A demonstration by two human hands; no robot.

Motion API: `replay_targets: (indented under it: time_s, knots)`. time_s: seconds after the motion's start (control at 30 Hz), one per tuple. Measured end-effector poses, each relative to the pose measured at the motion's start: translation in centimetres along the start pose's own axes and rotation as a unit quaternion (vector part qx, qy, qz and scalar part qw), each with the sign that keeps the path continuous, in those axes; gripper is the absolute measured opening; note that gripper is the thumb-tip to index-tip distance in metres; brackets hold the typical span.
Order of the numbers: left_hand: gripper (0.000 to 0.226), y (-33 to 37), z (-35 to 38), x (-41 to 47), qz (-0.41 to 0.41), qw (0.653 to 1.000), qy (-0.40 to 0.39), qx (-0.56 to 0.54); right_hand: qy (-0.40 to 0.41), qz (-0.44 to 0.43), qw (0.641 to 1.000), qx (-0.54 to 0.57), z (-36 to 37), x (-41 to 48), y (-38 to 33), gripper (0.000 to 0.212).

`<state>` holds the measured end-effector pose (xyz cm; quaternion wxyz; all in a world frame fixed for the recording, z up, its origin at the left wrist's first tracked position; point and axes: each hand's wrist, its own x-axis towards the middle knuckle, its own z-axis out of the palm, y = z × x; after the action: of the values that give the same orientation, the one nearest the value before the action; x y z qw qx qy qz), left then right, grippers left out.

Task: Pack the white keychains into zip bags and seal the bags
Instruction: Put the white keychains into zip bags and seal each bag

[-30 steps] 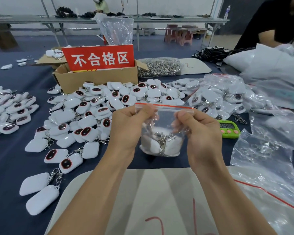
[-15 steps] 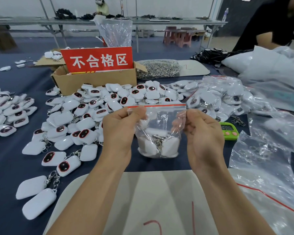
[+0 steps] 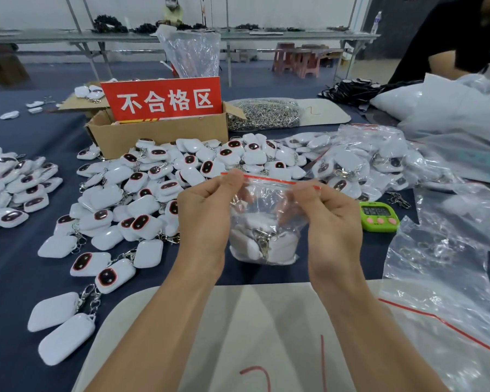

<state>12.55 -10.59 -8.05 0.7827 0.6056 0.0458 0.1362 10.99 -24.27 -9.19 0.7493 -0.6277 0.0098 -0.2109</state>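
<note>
A clear zip bag with a red strip along its top hangs over the table between my two hands. White keychains with metal clasps lie bunched in its bottom. My left hand pinches the bag's top left corner. My right hand pinches the top edge near the right corner. A big heap of loose white keychains with dark oval faces covers the dark blue cloth behind and to the left.
A cardboard box with a red sign stands behind the heap. A green timer sits at right, beside empty clear bags. Filled bags lie at back right. A white board lies under my forearms. Another person's arm shows top right.
Both hands have stayed on the bag's top edge. My right fingers have slid a little inward along the red strip, and the bag hangs slightly lower in view.
</note>
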Motion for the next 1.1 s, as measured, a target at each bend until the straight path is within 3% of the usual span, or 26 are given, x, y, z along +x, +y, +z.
replay_targets:
  time_s: [0.03, 0.2, 0.37, 0.5, 0.67, 0.73, 0.8, 0.9, 0.97, 1.03, 1.1]
  knots:
    - [0.03, 0.1, 0.1, -0.1, -0.002, 1.0, 0.004, -0.004, 0.0, -0.002, 1.0, -0.012, -0.1, 0.2, 0.1, 0.036]
    - [0.033, 0.0, 0.4, -0.2, -0.015, 0.999, 0.035, -0.022, -0.017, 0.024, 0.999, -0.031, -0.3, 0.5, 0.4, 0.041]
    - [0.042, 0.0, 0.2, -0.2, 0.01, 1.0, 0.015, -0.002, -0.016, 0.05, 0.999, 0.014, -0.2, 0.5, 0.7, 0.039]
    - [0.053, -0.3, -0.2, 0.3, 0.013, 1.0, 0.028, 0.003, -0.068, 0.079, 0.995, 0.009, -0.7, 0.8, 0.9, 0.035]
    - [0.046, -1.1, -0.4, 0.6, 0.005, 0.999, 0.03, -0.017, -0.033, 0.065, 0.997, 0.005, -0.7, 0.9, 1.3, 0.035]
    - [0.033, -1.4, -0.6, 0.9, -0.004, 1.0, -0.023, -0.005, -0.015, 0.066, 0.997, 0.023, -0.5, 0.9, 1.4, 0.038]
    - [0.029, -1.4, -1.1, 1.3, -0.031, 0.991, -0.124, 0.036, 0.011, 0.073, 0.996, 0.05, -0.6, 1.0, 1.6, 0.043]
    - [0.058, -2.0, -1.8, 1.4, -0.077, 0.958, -0.253, 0.113, 0.01, 0.097, 0.993, 0.064, -1.3, 1.7, 1.6, 0.04]
    - [0.054, -2.6, -1.9, 1.3, -0.1, 0.963, -0.236, 0.088, -0.053, 0.127, 0.99, 0.027, -1.5, 1.8, 1.7, 0.024]
    - [0.033, -2.8, -1.7, 1.2, -0.109, 0.98, -0.159, 0.054, -0.125, 0.167, 0.978, 0.006, -1.4, 1.5, 2.0, 0.012]
    - [0.014, -3.0, -1.2, 1.0, -0.114, 0.987, -0.098, 0.049, -0.185, 0.191, 0.963, -0.037, -1.3, 1.1, 2.4, 0.034]
